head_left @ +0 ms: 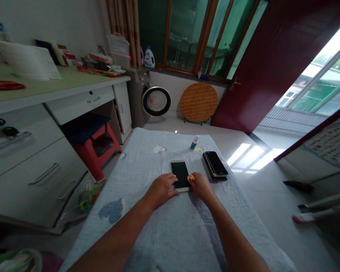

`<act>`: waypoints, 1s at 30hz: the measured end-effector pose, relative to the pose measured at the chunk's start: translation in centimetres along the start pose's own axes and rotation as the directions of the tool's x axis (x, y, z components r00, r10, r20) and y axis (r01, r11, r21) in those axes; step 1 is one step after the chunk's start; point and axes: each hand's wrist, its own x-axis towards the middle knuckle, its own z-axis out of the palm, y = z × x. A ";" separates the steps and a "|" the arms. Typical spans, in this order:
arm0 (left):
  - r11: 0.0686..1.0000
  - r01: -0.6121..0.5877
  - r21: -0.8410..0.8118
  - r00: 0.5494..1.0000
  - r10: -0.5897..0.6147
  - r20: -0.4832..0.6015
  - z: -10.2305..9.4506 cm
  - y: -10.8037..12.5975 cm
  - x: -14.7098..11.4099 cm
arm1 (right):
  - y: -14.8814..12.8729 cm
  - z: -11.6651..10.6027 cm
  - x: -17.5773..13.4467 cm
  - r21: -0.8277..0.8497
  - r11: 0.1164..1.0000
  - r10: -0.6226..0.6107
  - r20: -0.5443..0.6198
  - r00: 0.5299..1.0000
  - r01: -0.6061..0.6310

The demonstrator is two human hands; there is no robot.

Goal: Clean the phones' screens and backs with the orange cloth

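Observation:
A smartphone (180, 174) with a white frame and a dark screen lies face up on the cloth-covered table. My left hand (162, 190) grips its lower left edge, thumb near the bottom and fingers along the side. My right hand (201, 186) is closed around a small crumpled orange cloth (190, 178) at the phone's right edge; most of the cloth is hidden in the fingers. To the right lies a stack of dark phones (217, 164). A small spray bottle (194, 143) with a blue label stands beyond the phone, beside a yellow patch on the tablecloth.
The pale blue tablecloth (150, 151) covers the table under my arms. On the left are a white desk (82, 100) and a red stool (109, 141). Farther back stand a washing machine with its door (168, 102) open, a round wooden board (198, 102) and a dark red door (260, 68).

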 end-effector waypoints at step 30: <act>0.990 -0.003 -0.143 0.999 0.009 0.043 -0.6 -0.4 0.2 | -4.2 1.7 -3.6 0.050 0.947 -0.313 -0.064 0.948 0.316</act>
